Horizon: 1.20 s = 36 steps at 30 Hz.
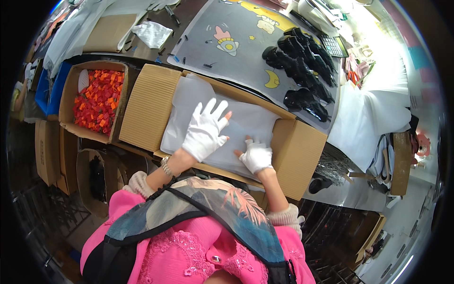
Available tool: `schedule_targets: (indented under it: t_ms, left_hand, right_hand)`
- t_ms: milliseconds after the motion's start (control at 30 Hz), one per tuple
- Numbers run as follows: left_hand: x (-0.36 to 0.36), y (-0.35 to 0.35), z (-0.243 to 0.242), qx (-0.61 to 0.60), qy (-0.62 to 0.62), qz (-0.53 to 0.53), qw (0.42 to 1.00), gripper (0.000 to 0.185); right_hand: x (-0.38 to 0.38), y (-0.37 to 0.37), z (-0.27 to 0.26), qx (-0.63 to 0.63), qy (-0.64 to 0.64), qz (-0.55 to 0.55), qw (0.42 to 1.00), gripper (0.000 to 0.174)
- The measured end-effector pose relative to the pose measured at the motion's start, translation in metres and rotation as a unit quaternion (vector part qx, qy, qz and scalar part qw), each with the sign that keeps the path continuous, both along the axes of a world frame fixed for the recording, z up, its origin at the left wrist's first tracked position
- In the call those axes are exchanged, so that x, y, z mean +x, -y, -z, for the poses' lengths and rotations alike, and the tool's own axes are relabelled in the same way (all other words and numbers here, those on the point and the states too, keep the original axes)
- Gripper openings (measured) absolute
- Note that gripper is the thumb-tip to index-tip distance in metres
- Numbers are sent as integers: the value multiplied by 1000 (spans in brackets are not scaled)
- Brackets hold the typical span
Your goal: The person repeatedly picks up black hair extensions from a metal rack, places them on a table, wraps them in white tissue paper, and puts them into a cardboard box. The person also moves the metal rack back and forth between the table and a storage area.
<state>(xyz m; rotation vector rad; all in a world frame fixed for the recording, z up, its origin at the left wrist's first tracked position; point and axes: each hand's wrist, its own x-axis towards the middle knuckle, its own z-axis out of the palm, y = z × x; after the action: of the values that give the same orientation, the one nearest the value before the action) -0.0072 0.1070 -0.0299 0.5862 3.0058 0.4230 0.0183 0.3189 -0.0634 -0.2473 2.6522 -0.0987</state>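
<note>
An open cardboard box [227, 91] lies before me, lined with translucent white sheets [244, 113]. My left hand [206, 129], in a white glove with some bare fingertips, is spread over the sheets at the box's middle. At the right end of the box my right hand [256, 154], gloved the same way, rests low on the sheets with its fingers partly bent and the thumb apart. I see nothing held in either hand. Whatever lies under the sheets is hidden.
Left of the box stands a carton [64, 103] of small red and orange plastic pieces [99, 103]. On the grey printed mat [241, 67] lie glossy black items [301, 67] and small scattered bits. A calculator [333, 46], a marker [172, 15] and white sheeting [369, 120] are also around.
</note>
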Motion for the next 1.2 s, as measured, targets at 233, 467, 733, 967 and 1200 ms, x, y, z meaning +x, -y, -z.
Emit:
schedule_targets:
  t_ms: [233,467,733,967,1200]
  left_hand:
    - [-26,-16,-17,27,122,43,991,54]
    - [-112,-178,-52,114,-59,22,991,82]
    - [-179,-180,2,208,-55,204,955,55]
    - [-190,-193,15,352,68,174,917,41]
    - [-194,-188,-24,427,148,92,887,36]
  right_hand:
    - [-37,-74,-90,-196,-252,38,947,30]
    - [-132,-219,-52,10,-468,6,883,18]
    - [-151,-217,-62,-215,-248,102,939,34]
    - [-177,-185,-39,-314,-307,-34,898,30]
    - [-203,-144,-117,-272,-308,-36,911,16]
